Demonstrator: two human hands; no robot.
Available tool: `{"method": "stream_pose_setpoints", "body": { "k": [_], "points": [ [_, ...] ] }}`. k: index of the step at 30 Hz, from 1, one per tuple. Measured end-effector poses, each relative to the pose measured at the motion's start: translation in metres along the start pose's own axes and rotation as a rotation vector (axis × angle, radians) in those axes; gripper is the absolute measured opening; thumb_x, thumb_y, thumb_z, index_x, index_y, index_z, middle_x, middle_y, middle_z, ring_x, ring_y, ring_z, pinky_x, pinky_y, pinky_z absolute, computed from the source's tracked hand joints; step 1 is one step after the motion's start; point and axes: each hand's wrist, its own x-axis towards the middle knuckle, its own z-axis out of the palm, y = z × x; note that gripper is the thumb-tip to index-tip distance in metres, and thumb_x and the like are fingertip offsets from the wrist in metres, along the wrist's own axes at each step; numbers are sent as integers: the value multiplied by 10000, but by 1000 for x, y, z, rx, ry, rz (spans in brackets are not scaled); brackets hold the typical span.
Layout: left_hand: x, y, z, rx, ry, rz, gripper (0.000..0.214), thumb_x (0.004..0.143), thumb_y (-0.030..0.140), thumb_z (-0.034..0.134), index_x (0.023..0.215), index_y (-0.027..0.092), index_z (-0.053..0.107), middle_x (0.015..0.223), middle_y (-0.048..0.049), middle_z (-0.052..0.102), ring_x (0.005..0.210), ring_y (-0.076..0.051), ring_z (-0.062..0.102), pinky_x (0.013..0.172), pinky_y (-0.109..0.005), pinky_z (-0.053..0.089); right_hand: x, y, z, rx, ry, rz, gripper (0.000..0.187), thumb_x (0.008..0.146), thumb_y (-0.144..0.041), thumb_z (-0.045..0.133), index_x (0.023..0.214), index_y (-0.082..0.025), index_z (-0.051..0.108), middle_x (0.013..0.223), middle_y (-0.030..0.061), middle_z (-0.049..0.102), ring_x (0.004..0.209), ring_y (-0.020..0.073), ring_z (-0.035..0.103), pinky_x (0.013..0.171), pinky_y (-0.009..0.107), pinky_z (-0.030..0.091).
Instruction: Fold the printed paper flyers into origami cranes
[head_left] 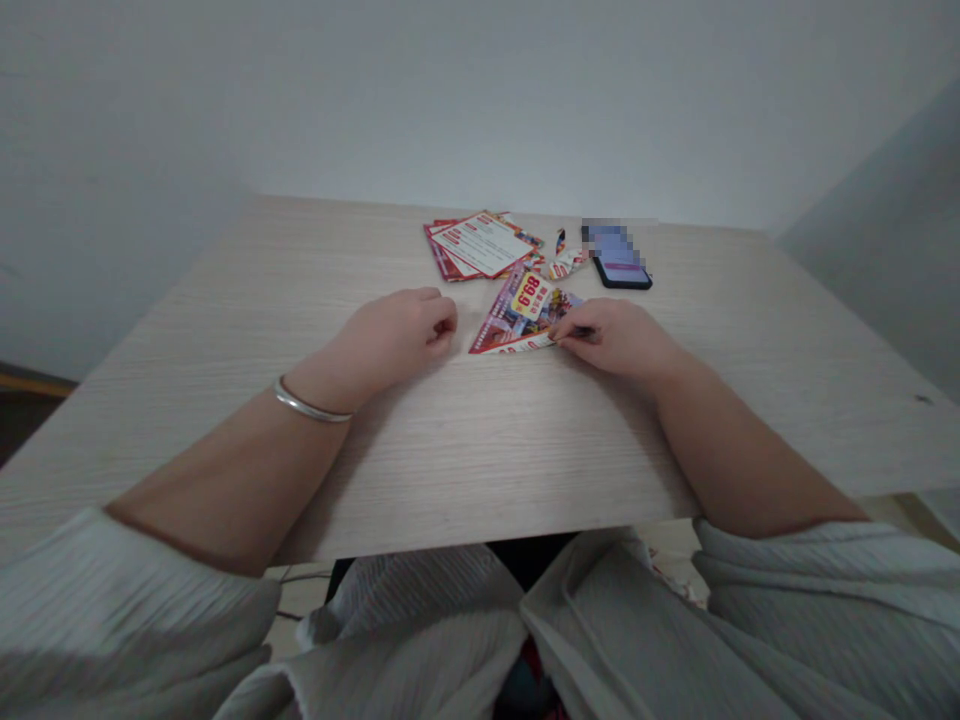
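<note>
Between the left hand (401,325) and the right hand (611,335): the paper (511,318) lies on the surface (450,440), a printed piece of three-cornered outline, perhaps folded.
Nearer hand: the right hand, which touches the paper; the left hand is just beside it, with a small bare gap between.
Way from each hand: from the left hand, the paper lies to the right; from the right hand, it lies to the left and somewhat farther away from the body.
Paper's point: a sharp corner, directed toward the left hand and a little toward the body.
Long axis: it seems to go slantwise, from this sharp corner to the far side, before the right fingers; the right end is partly covered, so I cannot tell its full length.
Near edge: a pale strip with red print, going from the sharp corner to the right fingertips.
Right hand's state: thumb and fingers pinch the paper at its near right part; a dark spot shows between them, and I cannot tell what it is.
Left hand's state: fingers curled loosely inward, nothing seen in them; I cannot tell if the fingertips meet.
Beyond the hands: the cards (487,245) in an uneven pile, farther than the paper; the scraps (566,264) and the phone (624,262), farther than the right hand.
</note>
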Motion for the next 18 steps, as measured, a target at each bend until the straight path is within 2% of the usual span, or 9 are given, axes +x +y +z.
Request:
{"method": "stream_pose_setpoints", "body": {
  "k": [6,10,14,18],
  "points": [
    [1,-2,8,-73,195,200,396,1036,308,471,1303,181,733,1334,-175,659,1222,-314,613,1072,-483,507,9,3,11,119,35,-201,160,953,-261,673,976,-270,831,1117,40,827,1078,222,724,992,380,503],
    [1,-6,15,-47,213,300,380,1057,361,504,1329,212,724,1534,-149,571,1454,-334,479,1232,-553,377,10,7,14,55,84,-189,228,1000,-258,620,1060,-274,839,1206,51,810,1151,230,701,1062,418,480],
    [3,-7,17,-44,159,388,412,1089,384,461,1377,189,681,1528,-139,602,1546,-308,400,1300,-534,274,9,13,13,-54,99,-97,259,999,-234,599,1095,-231,840,1207,91,802,1125,256,701,1043,442,486],
    [4,-1,14,-42,110,371,419,1079,434,471,1277,150,706,1415,-147,684,1576,-329,354,1291,-527,281,11,10,14,-93,90,-44,299,1011,-267,576,1151,-178,824,1186,116,808,1112,274,713,1043,448,501]
  ]
}}
